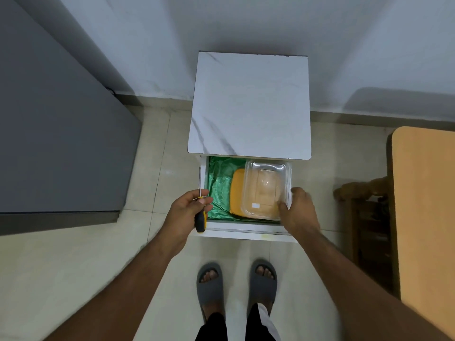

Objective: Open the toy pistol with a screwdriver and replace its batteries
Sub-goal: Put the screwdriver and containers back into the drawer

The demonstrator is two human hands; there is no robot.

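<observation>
Left to right. Grey matte slab-fronted cabinet (56, 134) far left, out of play. Left hand (188, 207) is wrapped round the black-and-yellow-handled screwdriver (200, 219), thin bare-metal shaft pointing up past the knuckles, beside the drawer's left wall. White open drawer (202, 178) under a white marble-print tabletop (248, 104); it is lined with crinkled glossy green foil (220, 183). On the foil sits a flat orange plastic lid or box with rounded corners (236, 190), and over its right part a clear, thin-walled rectangular plastic container (266, 190), its base facing the camera. Right hand (299, 210) grips that container's near right corner, fingertips on its wall. Tan rounded-corner table (423, 207) far right.

Toy pistol: not visible anywhere; batteries neither. Possibly under or inside the containers, can't tell.

Risks, as I judge them: a one-corner grip on slick, flexible plastic could flex or slip and drop the container; the upright shaft could snag the foil or the drawer wall if that hand goes in.
</observation>
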